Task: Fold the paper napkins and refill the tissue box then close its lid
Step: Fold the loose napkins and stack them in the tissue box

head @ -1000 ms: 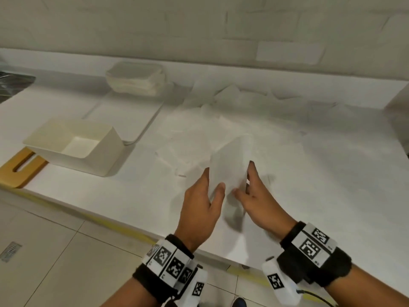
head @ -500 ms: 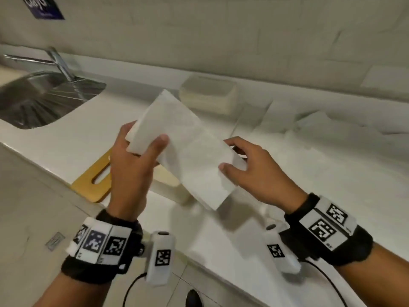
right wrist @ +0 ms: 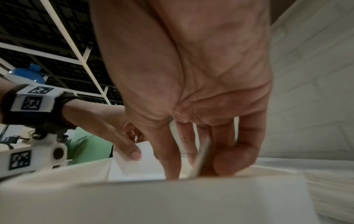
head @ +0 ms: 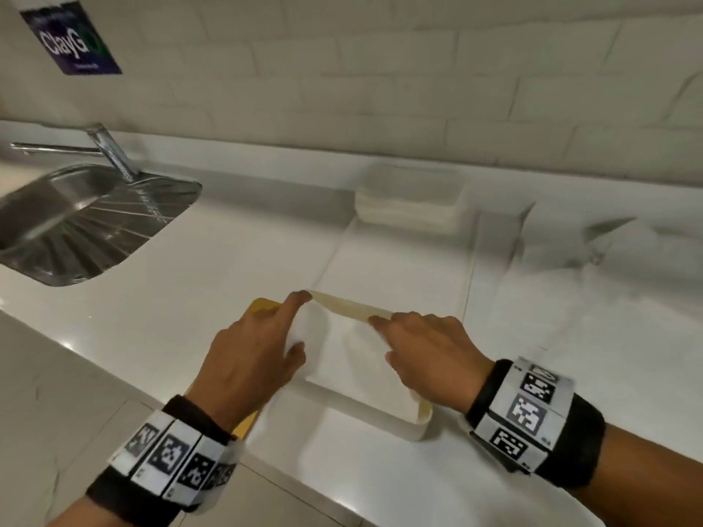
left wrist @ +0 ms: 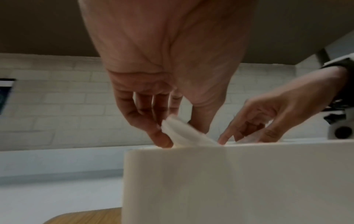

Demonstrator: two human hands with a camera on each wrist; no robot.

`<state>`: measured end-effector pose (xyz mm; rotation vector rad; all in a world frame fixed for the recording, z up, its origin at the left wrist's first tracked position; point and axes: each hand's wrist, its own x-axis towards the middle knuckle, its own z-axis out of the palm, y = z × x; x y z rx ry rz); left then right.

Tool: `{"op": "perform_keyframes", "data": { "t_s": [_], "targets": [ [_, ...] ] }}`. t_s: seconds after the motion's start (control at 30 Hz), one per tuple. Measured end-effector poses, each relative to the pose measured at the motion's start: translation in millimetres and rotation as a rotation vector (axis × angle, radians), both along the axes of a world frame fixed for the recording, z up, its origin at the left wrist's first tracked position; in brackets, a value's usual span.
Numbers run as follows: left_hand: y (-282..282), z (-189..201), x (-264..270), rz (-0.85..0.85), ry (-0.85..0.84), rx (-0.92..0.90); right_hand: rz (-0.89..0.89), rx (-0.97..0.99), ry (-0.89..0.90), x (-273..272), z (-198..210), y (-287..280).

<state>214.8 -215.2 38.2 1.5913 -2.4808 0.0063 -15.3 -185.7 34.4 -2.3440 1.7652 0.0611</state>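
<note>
Left hand: the left hand (head: 247, 355) reaches down into the left end of the tissue box (head: 412, 427), its thumb and fingers (left wrist: 159, 136) pinching one end of the folded napkin (head: 353, 359)
Right hand: the right hand (head: 430, 355) is at the box's right end, thumb and fingers clamped on the napkin's other end
Napkin: white, folded flat, lying across the open top of the box between the two hands, its left end curled up against the left fingers
Tissue box: cream, lid off, near the front edge of the countertop (head: 213, 283)
Lid: the wooden lid (head: 262, 304) lies flat just left of the box, partly under the left hand
Loose napkins: the unfolded napkins (head: 608, 260) are spread toward the countertop's back right
Container: a pale lidded container (head: 411, 195) sits at the back edge by the wall
Sink: the steel sink (head: 76, 222) is set in the countertop's far left, with a tap (head: 110, 150) behind it
</note>
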Motion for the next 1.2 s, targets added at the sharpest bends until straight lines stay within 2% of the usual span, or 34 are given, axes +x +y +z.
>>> {"op": "perform_keyframes", "data": {
  "t_s": [0.1,0.2,0.3,0.37,0.43,0.5,0.57,0.7,0.87,0.93,1.0,1.1,1.2],
  "targets": [
    [-2,0,2,-0.055,-0.129,-0.142,-0.007,-0.076,0.034,1,13,7],
    [-6,5,5,-0.048,-0.103,-0.164,-0.081,-0.154,-0.078,-21,46,22],
    [4,17,-7,-0.048,-0.014,-0.113,-0.218,-0.208,-0.159,-71,63,44],
    [18,29,-28,-0.073,0.049,-0.099,-0.319,-0.163,-0.136,-117,52,60],
    [39,42,-56,-0.131,0.135,-0.144,-0.36,-0.015,-0.034,-162,29,81],
    [68,55,-89,-0.23,0.239,-0.186,-0.331,0.185,0.11,-201,1,104],
    [99,64,-119,-0.325,0.343,-0.178,-0.293,0.289,0.169,-231,-24,124],
    [144,54,-171,-0.433,0.423,-0.104,-0.225,0.189,0.069,-266,-49,139],
    [160,8,-233,-0.328,0.357,0.125,-0.127,0.054,-0.029,-284,-50,141],
    [150,-13,-253,-0.312,0.294,0.14,-0.119,-0.016,-0.152,-296,-47,147],
    [137,-28,-268,-0.291,0.294,0.144,-0.13,-0.078,-0.412,-313,-39,154],
    [126,-35,-290,-0.28,0.48,0.307,-0.197,-0.087,-0.849,-333,-14,166],
    [127,-26,-326,-0.393,0.623,0.579,-0.251,0.001,-1.104,-344,15,171]
  ]
}}
